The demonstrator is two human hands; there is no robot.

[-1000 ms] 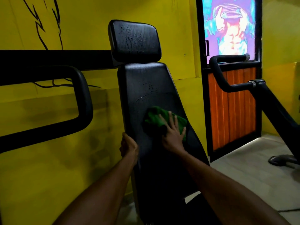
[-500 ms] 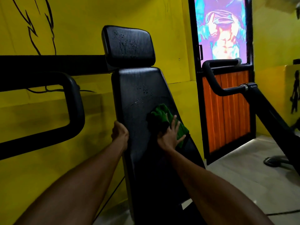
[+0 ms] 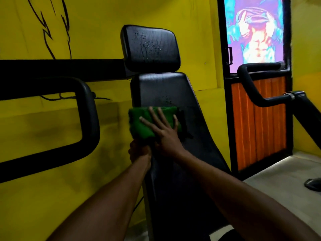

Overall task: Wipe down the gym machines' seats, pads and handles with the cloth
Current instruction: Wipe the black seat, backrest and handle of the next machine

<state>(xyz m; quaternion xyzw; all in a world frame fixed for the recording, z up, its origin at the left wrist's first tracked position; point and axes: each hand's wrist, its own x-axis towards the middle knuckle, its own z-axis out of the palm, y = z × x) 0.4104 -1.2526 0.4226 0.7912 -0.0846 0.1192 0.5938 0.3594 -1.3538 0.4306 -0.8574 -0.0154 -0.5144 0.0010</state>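
Green microfibre-like cloth point(image 3: 139, 126) lies flat against the black vinyl back pad point(image 3: 170, 91), at centre frame, about midway up the pad and overlapping its left edge. The right hand point(image 3: 165, 134) presses it there with its fingers point(image 3: 154, 115) straight and spread wide across the fabric; nothing is pinched. The left hand point(image 3: 139, 151) sits directly below the cloth on the pad's left edge. Its fingers appear curled round that edge to steady the pad, though the dim light makes the grip hard to confirm.

Progress assessment:
- Back pad: wiping is under way. A cluster of droplets point(image 3: 166, 100) shows just above the cloth, so the upper section is judged not yet wiped.
- Head pad point(image 3: 149, 47), upper centre: beaded with droplets and streaks, untouched by the cloth. Judged pending.
- Loop handle point(image 3: 90, 119), left of frame, and bent handle point(image 3: 248, 84), right of frame: both well apart from the cloth. No wetness is discernible on either; their condition cannot be determined.
- Seat: not distinguishable in the dark lower part of the frame.

Overall, the task is judged to be at an early stage: one pad in work, with at least the head pad and both handles left.
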